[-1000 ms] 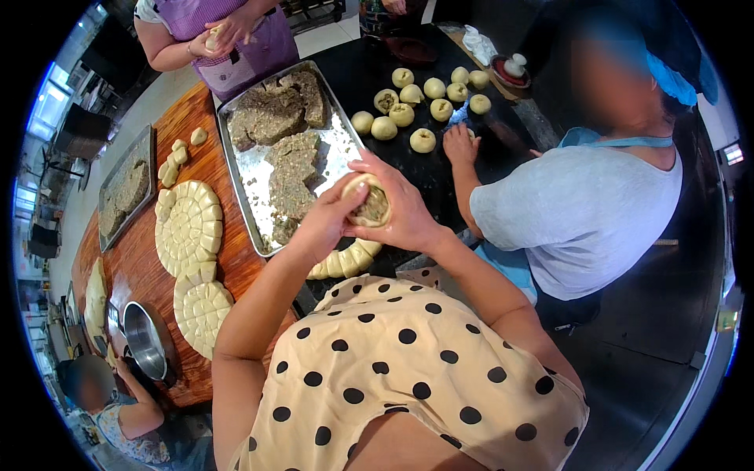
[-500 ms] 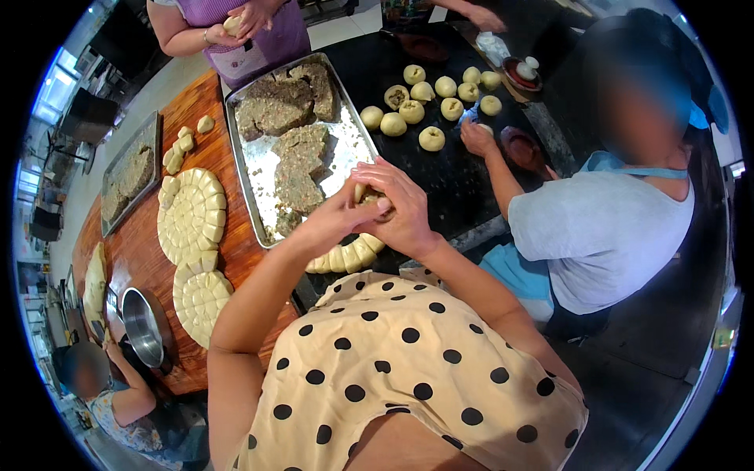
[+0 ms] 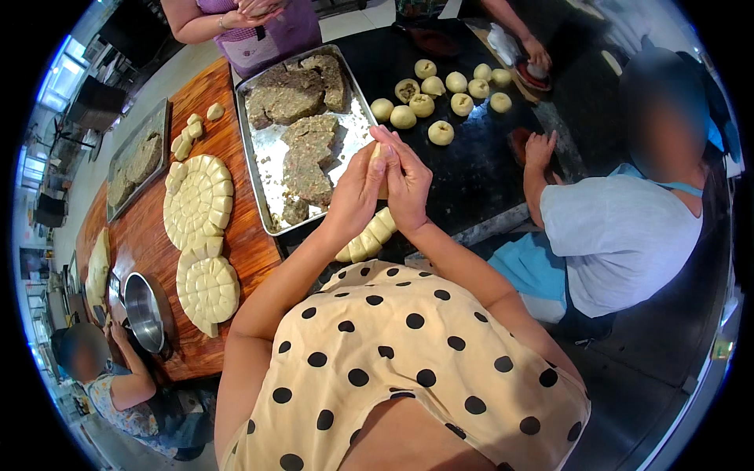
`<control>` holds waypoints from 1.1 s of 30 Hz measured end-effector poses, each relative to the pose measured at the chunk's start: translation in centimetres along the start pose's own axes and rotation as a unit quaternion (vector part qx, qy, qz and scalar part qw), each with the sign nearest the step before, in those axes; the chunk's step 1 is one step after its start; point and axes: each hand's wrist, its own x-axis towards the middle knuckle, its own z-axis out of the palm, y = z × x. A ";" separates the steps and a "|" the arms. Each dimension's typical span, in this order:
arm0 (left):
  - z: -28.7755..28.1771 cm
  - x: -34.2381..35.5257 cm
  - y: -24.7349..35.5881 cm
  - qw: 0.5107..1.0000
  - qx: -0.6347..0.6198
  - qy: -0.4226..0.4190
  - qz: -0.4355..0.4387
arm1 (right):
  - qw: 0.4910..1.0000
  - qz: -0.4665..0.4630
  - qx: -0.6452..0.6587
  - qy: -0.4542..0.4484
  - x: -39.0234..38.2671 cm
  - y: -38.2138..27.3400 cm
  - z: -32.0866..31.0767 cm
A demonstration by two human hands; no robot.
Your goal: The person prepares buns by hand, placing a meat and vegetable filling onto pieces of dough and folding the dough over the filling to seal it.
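Note:
My left hand (image 3: 355, 187) and my right hand (image 3: 407, 184) are cupped together around a dough bun (image 3: 382, 188). Only a narrow strip of the pale dough shows between the palms; fingers and thumbs cover the rest. Just left of my hands lies a metal tray (image 3: 261, 165) with big slabs of speckled grey-brown filling (image 3: 309, 153). Below my wrists a row of cut dough pieces (image 3: 367, 242) sits at the table edge. Beyond my right hand, several round filled buns (image 3: 441, 132) stand on the black tabletop (image 3: 471, 173), some with filling showing on top.
Cut dough rounds (image 3: 196, 200) cover part of the wooden table (image 3: 255, 263), near a steel pot (image 3: 144, 314) and a second filling tray (image 3: 140, 169). A co-worker's hand (image 3: 539, 149) is close on the right. Another person's hand (image 3: 537, 53) reaches a reddish dish (image 3: 528, 78).
My hands have closed over the bun, and the filling that showed between them is now hidden. The co-worker's hand on the right has left the buns. A farther hand has come to the reddish dish.

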 end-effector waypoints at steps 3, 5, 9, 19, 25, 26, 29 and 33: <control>0.4 0.4 -1.6 0.999 0.003 -0.012 0.047 | 0.999 -0.048 -0.005 -0.022 -0.1 0.5 -0.3; -0.2 0.5 -0.8 0.981 -0.172 -0.070 -0.061 | 0.997 -0.061 -0.018 -0.049 0.0 -0.3 -0.8; -1.9 0.9 0.7 0.886 -0.415 -0.109 -0.175 | 0.981 -0.107 -0.076 -0.144 1.6 -0.8 -1.6; -2.7 0.4 0.9 0.883 -0.384 -0.081 -0.256 | 0.959 0.044 -0.061 -0.271 1.2 -2.6 -3.6; -0.8 0.1 0.2 0.844 -0.472 -0.096 -0.236 | 0.976 -0.026 -0.110 -0.184 0.4 -2.0 -3.7; -1.7 0.3 0.2 0.852 -0.442 -0.114 -0.258 | 0.965 -0.008 -0.093 -0.245 1.0 -2.7 -4.4; -3.8 1.2 2.0 0.889 -0.259 -0.251 -0.284 | 0.953 -0.117 -0.106 -0.258 1.6 -2.8 -5.8; -2.4 1.5 2.9 0.872 -0.396 -0.190 -0.216 | 0.971 -0.163 -0.109 -0.141 0.9 -2.3 -5.1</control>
